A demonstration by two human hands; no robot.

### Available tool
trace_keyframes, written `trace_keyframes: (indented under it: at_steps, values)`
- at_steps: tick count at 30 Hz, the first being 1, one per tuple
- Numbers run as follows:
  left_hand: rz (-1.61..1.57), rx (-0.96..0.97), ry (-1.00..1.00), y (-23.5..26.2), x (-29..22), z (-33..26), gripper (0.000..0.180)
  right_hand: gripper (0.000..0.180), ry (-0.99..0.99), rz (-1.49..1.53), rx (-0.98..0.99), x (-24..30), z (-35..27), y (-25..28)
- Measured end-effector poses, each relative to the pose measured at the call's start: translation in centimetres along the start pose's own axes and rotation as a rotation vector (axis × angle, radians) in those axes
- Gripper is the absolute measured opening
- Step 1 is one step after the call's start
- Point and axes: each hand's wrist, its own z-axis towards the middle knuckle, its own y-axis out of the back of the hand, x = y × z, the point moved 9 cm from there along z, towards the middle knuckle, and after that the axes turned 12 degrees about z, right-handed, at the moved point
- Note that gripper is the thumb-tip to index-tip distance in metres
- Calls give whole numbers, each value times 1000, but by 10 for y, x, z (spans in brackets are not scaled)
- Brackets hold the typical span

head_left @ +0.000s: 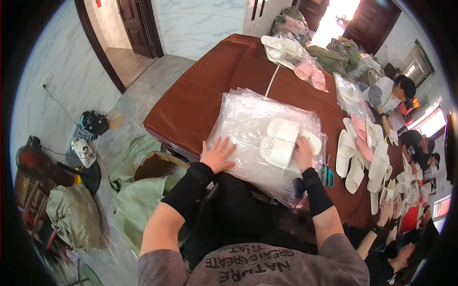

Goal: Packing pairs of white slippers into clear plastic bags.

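Note:
A pile of clear plastic bags [243,112] lies on the near edge of the brown-covered table, in front of me. My left hand [218,155] rests flat on the pile's left side, fingers spread, holding nothing. White slippers [276,151] sit on the bags, right of the middle, one overlapping another. My right hand [303,153] is at their right side with its fingers curled round a slipper's edge; part of the grip is hidden. Another white slipper part shows just beyond that hand. Black sleeves cover both wrists.
Teal-handled scissors [327,176] lie right of the bags. Many loose white and pink slippers [355,152] spread along the table's right side, where other people work. Bagged slippers [291,55] lie at the far edge. Green sacks [138,200], an open carton [160,165] and a fan [38,164] stand at left.

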Motion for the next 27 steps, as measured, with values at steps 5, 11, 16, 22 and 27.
trace_keyframes:
  at_steps: [5,11,16,22,27]
  values:
    - [-89,54,73,-8,10,4,69,21,-173,-258,-150,-93,-18,103]
    - [55,-198,-27,19,-4,4,66,20,-134,39,-420,20,33,169]
    - [-28,-103,-19,9,-7,9,69,27,-170,265,-53,110,34,22]
    - [3,48,46,-10,3,18,76,19,-229,210,87,64,-6,-68]
    - [18,133,69,-16,4,9,78,21,-263,237,128,67,-18,-74]
